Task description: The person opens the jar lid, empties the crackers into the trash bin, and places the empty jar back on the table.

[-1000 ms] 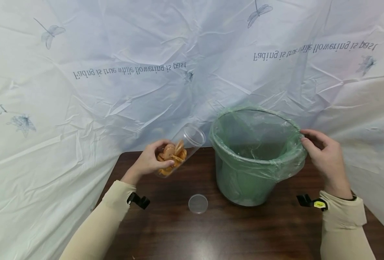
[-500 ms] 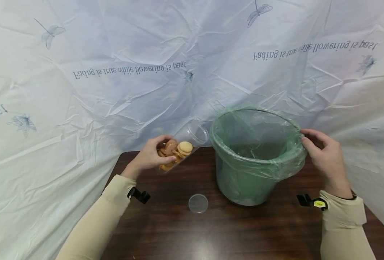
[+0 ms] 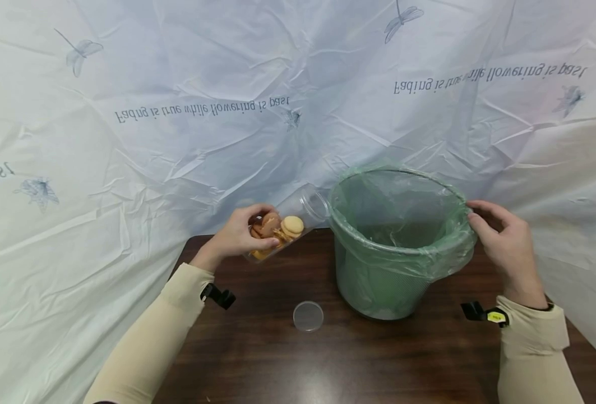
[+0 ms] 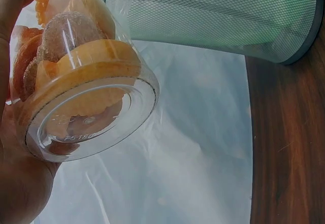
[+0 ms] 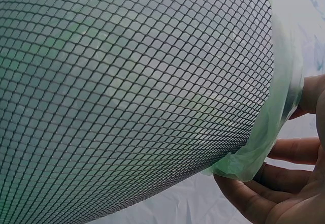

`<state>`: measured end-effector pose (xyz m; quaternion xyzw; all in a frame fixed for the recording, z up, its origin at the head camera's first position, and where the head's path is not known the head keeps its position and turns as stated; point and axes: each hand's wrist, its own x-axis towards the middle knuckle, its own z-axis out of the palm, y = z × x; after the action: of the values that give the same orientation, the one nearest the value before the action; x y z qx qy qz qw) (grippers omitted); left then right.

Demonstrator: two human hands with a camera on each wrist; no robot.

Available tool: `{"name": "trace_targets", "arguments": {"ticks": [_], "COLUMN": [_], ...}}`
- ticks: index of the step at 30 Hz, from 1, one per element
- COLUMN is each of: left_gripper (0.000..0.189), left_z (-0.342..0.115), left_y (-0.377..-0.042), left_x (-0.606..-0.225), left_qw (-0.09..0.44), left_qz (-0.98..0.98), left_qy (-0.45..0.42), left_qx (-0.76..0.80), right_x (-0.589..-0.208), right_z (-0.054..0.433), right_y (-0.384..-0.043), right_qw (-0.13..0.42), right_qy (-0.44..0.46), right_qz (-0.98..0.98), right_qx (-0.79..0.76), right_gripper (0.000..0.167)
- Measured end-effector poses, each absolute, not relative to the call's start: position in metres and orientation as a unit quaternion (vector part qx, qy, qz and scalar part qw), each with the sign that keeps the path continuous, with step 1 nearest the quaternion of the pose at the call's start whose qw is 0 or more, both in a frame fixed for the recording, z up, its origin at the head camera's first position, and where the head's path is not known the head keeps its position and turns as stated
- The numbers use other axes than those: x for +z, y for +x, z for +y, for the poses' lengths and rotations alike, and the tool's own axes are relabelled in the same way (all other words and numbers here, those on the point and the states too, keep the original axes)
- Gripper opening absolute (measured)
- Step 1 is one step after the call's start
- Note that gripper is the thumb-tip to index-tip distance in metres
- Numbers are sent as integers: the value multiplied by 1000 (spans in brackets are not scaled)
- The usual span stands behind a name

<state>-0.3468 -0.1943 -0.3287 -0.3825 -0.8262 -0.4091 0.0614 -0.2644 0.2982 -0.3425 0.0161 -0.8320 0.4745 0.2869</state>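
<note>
A person's left hand [image 3: 237, 233] is wrapped around the lower part of a clear jar [image 3: 298, 209], thumb on the near side and the other fingers curving around the far side, spread only as wide as the jar. The jar is tilted over the dark wooden table [image 3: 257, 348], its open mouth pointing up and to the right, beside the left rim of a mesh bin [image 3: 373, 286]; whether mouth and rim touch cannot be told. Biscuits [image 3: 291, 225], pale yellow, orange and brown, lie inside toward the base. The left wrist view shows the jar's round bottom, with raised lettering, close to the palm.

The right hand [image 3: 509, 241] pinches the bin's right rim between thumb and fingers, gripping the green liner [image 3: 409, 264] folded over it. The right wrist view shows the fingers bent at the liner's edge, with gaps between them. The bin stands upright. A round, clear lid [image 3: 308, 316] lies flat on the table between the hands, nearer the bin, and a wrinkled white sheet [image 3: 186, 151] hangs behind
</note>
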Motion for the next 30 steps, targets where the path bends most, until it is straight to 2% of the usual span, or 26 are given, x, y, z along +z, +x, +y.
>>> {"name": "trace_targets", "arguments": {"ticks": [8, 30], "left_gripper": [56, 55], "left_z": [-191, -182], "left_y": [-345, -352], "left_x": [-319, -304], "left_qw": [57, 100], "left_qz": [-838, -846], "left_qy": [-371, -391], "left_qx": [-396, -348], "right_x": [-343, -343], "right_z": [298, 298], "right_y": [-265, -265], "right_qw": [288, 292], "right_qy": [18, 14], "right_qz": [-832, -834], "right_qx": [474, 467], "right_gripper": [37, 36]}}
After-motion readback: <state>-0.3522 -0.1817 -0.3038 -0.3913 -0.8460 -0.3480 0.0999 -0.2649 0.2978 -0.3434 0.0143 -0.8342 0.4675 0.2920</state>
